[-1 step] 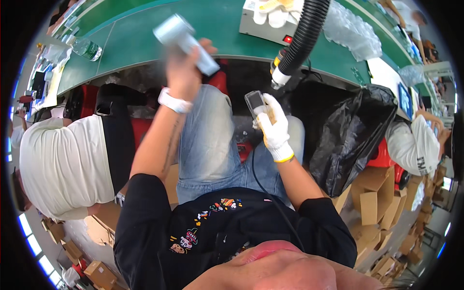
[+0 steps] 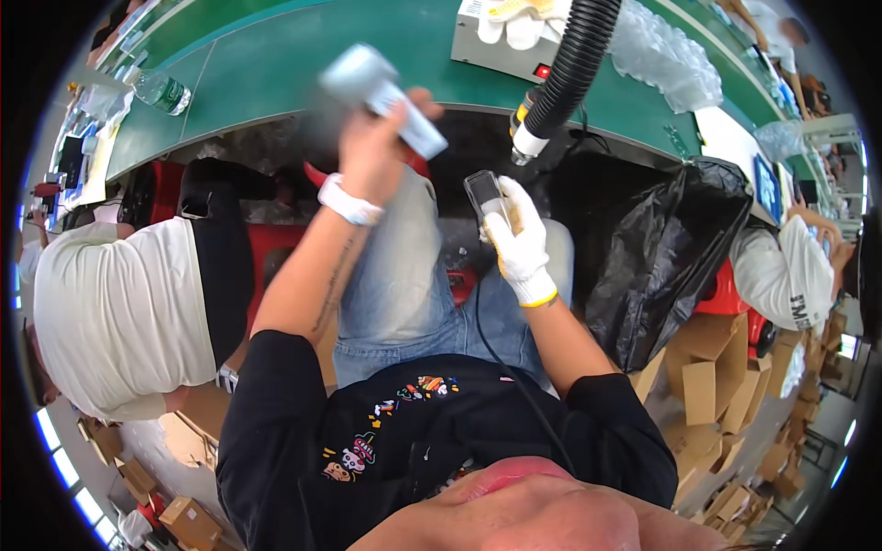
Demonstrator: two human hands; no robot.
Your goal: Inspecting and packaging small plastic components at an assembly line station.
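Observation:
My bare left hand [image 2: 372,151], with a white band at the wrist, is closed round the handle of a pale blue device shaped like a hair dryer [image 2: 413,124]. Its round head points up and left, near the bench edge, and motion smears it. In a white knit glove with a yellow cuff, my right hand [image 2: 522,243] grips a small dark rectangular device with a grey body [image 2: 484,193]. This is held above my right thigh. A thin black cable [image 2: 501,363] hangs below it and runs down across my lap and shirt.
A black corrugated hose [image 2: 574,69] with a nozzle hangs close beyond my right hand. On the green bench [image 2: 276,69] are a grey box [image 2: 496,50] with gloves on top, a bottle [image 2: 163,92] and clear plastic wrap [image 2: 666,60]. A black bag [image 2: 643,257] and cartons stand at right.
My left hand and the pale blue device have shifted right, closer to my right hand. My right hand has hardly moved.

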